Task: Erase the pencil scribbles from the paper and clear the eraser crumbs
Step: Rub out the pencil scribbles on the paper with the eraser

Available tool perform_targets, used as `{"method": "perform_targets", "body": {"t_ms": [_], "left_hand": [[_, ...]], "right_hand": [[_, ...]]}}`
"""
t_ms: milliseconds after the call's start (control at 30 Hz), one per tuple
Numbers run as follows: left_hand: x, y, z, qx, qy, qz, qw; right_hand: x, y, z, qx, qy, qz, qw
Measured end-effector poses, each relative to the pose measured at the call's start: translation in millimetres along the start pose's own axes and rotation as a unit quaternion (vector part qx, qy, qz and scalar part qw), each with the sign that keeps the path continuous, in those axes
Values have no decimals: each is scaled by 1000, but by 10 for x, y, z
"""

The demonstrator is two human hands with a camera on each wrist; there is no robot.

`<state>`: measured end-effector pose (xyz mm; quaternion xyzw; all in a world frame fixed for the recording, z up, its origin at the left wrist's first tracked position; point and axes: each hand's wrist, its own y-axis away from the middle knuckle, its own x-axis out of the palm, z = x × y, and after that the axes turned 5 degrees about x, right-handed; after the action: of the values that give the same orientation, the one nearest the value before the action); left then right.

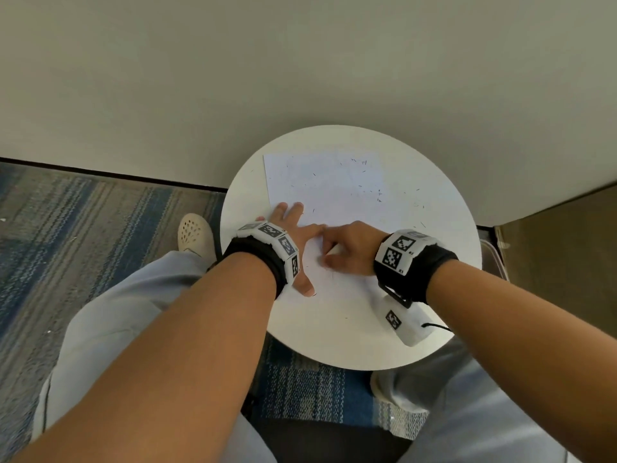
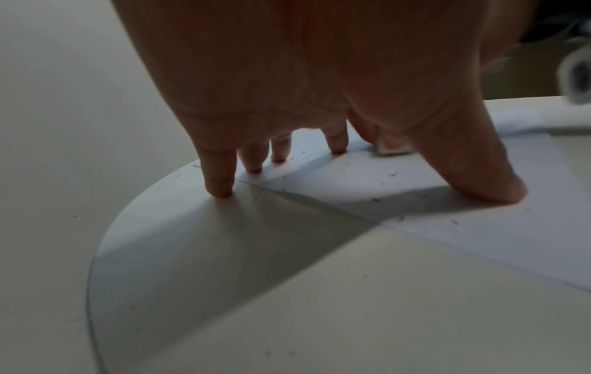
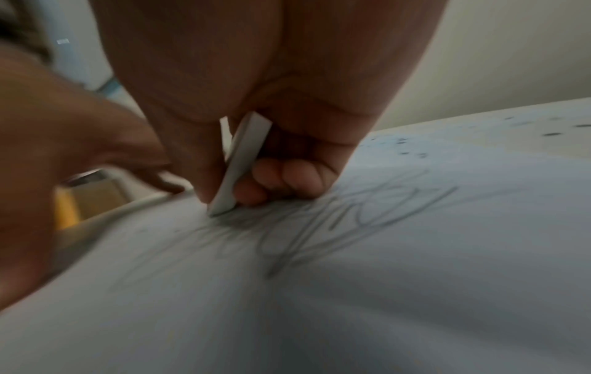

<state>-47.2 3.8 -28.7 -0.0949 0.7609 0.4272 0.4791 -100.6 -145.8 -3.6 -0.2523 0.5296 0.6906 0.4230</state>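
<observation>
Rubbing stage of the task, seen from three views. The right hand [image 1: 350, 248] pinches a thin white eraser [image 3: 238, 167] between thumb and curled fingers, its lower edge touching the paper [image 1: 327, 188] at the near-left end of the pencil scribbles [image 3: 336, 222]. The left hand [image 1: 290, 228] lies spread, fingers straight, holding nothing; its fingertips [image 2: 220, 187] press down along the paper's left edge, the little finger on the bare round table [image 1: 444, 262], the thumb further right on the sheet. The sheet lies across the middle of the table, its far edge toward the wall. Dark eraser crumbs [image 1: 367, 182] lie scattered over the far right of the paper and on the table beside it.

Probable hazards, judged from this arrangement:
- Creasing or tearing. The eraser meets the sheet on a narrow edge; a hard stroke toward the unpinned right side could buckle the paper, since only its left side is held.
- Smearing. The right hand's curled fingers rest just beside the grey lines, so dragging them across could spread graphite.
- Incomplete erasure. Loops of scribble extend to the right of the eraser; the head view hardly shows them, so faint traces may be missed.
- Crumb scatter. Crumbs already reach the table near its right rim; a brisk sweep could send them onto the carpet [image 1: 100, 235].
</observation>
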Motion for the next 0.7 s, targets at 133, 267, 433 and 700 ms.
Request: {"method": "perform_targets", "body": {"t_ms": [133, 267, 433, 700], "left_hand": [[12, -7, 15, -1, 1, 0, 1000], [13, -23, 1, -2, -6, 2, 1000], [-4, 3, 3, -2, -8, 9, 1000], [-2, -3, -2, -1, -5, 7, 1000]], "right_hand": [[50, 6, -17, -11, 4, 5, 1000], [34, -5, -88, -16, 5, 12, 1000], [133, 25, -73, -40, 28, 39, 998], [106, -4, -127, -27, 20, 35, 999]]}}
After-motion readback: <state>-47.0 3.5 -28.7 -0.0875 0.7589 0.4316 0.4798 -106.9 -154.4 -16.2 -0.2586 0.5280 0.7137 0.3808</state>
